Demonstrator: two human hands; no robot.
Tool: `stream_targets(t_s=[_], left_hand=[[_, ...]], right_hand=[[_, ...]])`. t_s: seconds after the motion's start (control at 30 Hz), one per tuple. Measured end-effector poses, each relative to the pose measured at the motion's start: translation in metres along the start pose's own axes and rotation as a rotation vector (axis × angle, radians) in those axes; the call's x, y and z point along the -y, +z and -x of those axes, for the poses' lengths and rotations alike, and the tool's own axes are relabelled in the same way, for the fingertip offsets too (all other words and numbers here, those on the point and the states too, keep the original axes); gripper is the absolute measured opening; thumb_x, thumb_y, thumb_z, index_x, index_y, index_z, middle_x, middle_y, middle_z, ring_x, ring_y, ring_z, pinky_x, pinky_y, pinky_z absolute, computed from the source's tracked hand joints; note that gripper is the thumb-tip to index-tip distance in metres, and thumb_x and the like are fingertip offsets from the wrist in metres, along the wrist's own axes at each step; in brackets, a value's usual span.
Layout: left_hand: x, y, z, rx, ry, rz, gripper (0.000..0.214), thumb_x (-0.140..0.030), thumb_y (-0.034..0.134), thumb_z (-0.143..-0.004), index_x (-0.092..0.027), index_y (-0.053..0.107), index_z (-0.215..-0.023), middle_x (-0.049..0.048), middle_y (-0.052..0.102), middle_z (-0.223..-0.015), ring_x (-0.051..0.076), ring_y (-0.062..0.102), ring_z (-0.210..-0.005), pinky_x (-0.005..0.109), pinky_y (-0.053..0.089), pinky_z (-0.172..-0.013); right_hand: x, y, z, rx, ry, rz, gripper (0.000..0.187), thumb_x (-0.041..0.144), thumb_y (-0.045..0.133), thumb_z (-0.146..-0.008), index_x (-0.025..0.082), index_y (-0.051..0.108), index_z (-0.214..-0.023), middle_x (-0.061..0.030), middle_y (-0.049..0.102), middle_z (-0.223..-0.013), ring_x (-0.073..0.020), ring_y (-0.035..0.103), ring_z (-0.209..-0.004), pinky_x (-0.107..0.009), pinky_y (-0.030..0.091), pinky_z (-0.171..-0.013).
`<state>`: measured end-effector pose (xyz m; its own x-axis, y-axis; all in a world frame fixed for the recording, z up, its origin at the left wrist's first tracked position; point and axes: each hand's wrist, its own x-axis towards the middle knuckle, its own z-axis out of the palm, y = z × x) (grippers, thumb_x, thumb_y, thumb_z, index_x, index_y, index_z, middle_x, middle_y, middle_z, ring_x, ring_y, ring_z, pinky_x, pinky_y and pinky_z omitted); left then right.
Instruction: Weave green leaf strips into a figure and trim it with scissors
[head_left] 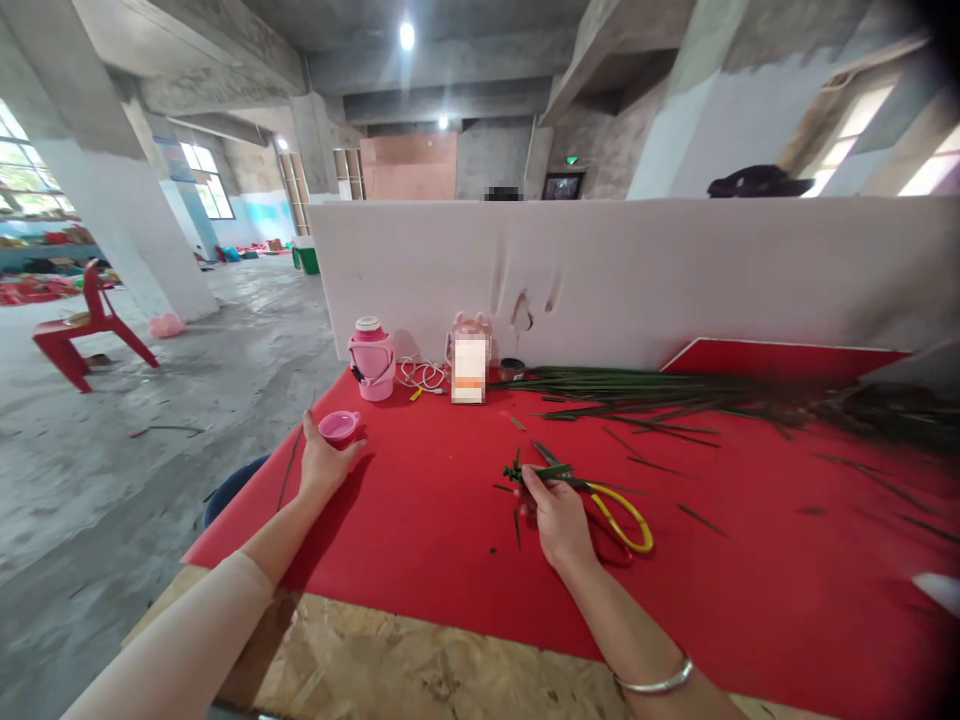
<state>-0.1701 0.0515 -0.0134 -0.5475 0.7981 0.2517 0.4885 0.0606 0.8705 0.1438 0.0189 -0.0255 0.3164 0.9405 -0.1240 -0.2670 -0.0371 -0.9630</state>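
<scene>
My left hand is wrapped round a small pink cup at the left side of the red-covered table. Between the thumb and fingers of my right hand is a small piece of knotted green leaf; the curled fingers hide part of it. Scissors with one yellow and one red handle lie just beyond and beside that hand, their blades partly covered by the leaf. Behind the cup stands a pink thermos bottle with a carrying strap.
Long green leaves lie along the back right, with loose strips scattered nearer. A phone-like bright screen and a white cable sit against a white panel. A red chair stands on the concrete floor at left.
</scene>
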Motion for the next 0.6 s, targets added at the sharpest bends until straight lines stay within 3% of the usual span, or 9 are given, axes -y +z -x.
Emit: stream_targets(t_s=[0.2,0.37,0.47,0.6], left_hand=[[0.000,0.002,-0.006,-0.090,-0.061,-0.147,0.109,-0.042,0.076,-0.056,-0.012,0.015,-0.141,0.0224,0.055,-0.119,0.040,0.051,-0.112,0.051,0.041,-0.088],[-0.001,0.003,0.002,-0.063,0.042,-0.078,0.099,-0.040,0.072,-0.062,-0.015,0.019,-0.141,0.0168,0.058,-0.118,0.033,0.058,-0.102,0.045,0.045,-0.084],[-0.016,0.004,0.018,0.003,0.088,0.062,0.096,-0.034,0.073,-0.062,-0.018,0.020,-0.141,0.0134,0.059,-0.115,0.026,0.060,-0.099,0.039,0.046,-0.085],[-0.054,-0.001,0.055,0.153,0.106,0.260,0.100,-0.026,0.076,-0.058,-0.022,0.020,-0.141,0.0092,0.061,-0.112,0.022,0.061,-0.097,0.037,0.045,-0.090]], right_hand=[[-0.005,-0.009,-0.013,-0.035,-0.072,0.027,0.037,0.049,0.073,-0.057,0.016,0.062,-0.069,0.0011,0.059,-0.052,-0.0125,0.054,-0.045,-0.021,0.038,-0.034],[-0.006,-0.009,-0.013,-0.033,-0.044,0.024,0.040,0.049,0.074,-0.056,0.014,0.064,-0.072,0.0002,0.060,-0.052,-0.0117,0.054,-0.045,-0.020,0.038,-0.034],[-0.002,-0.007,-0.011,-0.030,-0.030,0.017,0.041,0.049,0.075,-0.054,0.015,0.064,-0.074,0.0012,0.059,-0.052,-0.0109,0.053,-0.045,-0.019,0.038,-0.034],[0.002,-0.006,-0.010,-0.024,0.015,-0.010,0.043,0.048,0.077,-0.051,0.015,0.064,-0.073,0.0019,0.059,-0.051,-0.0096,0.051,-0.043,-0.019,0.035,-0.034]])
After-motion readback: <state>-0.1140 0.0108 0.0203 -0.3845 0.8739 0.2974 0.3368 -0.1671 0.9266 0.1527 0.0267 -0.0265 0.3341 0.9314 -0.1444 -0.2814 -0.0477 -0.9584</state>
